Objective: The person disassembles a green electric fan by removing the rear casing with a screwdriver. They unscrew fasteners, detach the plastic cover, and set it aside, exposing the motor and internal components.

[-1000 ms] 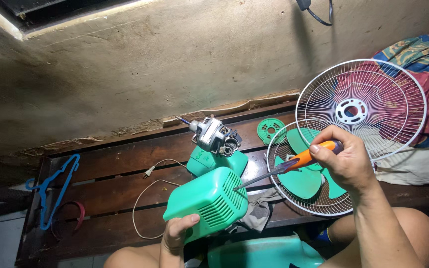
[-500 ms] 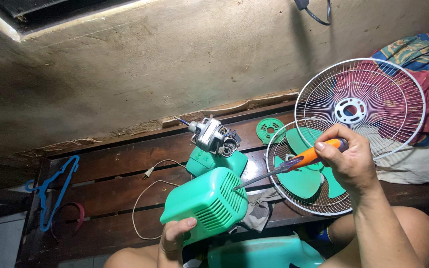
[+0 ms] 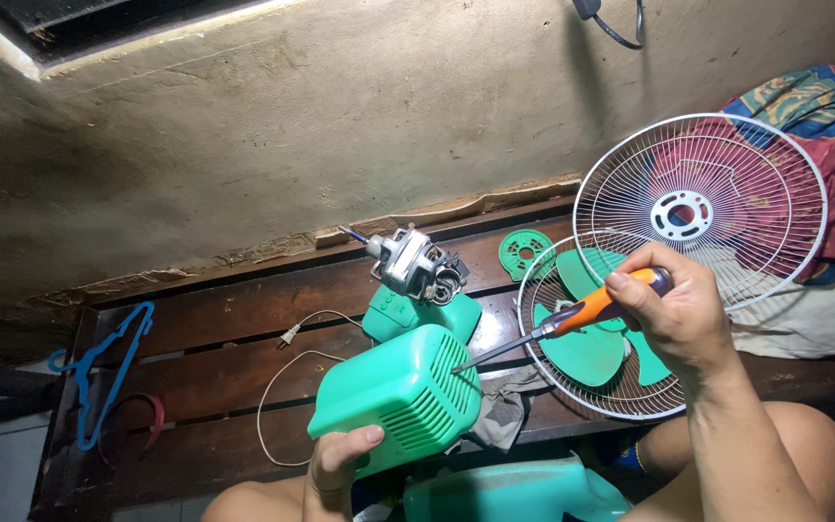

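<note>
The left hand (image 3: 340,462) was closed around the green ribbed plastic motor cover (image 3: 400,396) above the wooden bench (image 3: 234,387), while the right hand (image 3: 680,314) gripped the orange-handled screwdriver (image 3: 555,326), whose tip should, I think, stay straight in the slot.

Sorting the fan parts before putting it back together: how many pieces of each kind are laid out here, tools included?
Wire grilles: 2 (back, front)
Blade: 1
Motor: 1
Green cover, in the left hand: 1
Round green cap: 1
Screwdriver, in the right hand: 1
Total: 7
</note>
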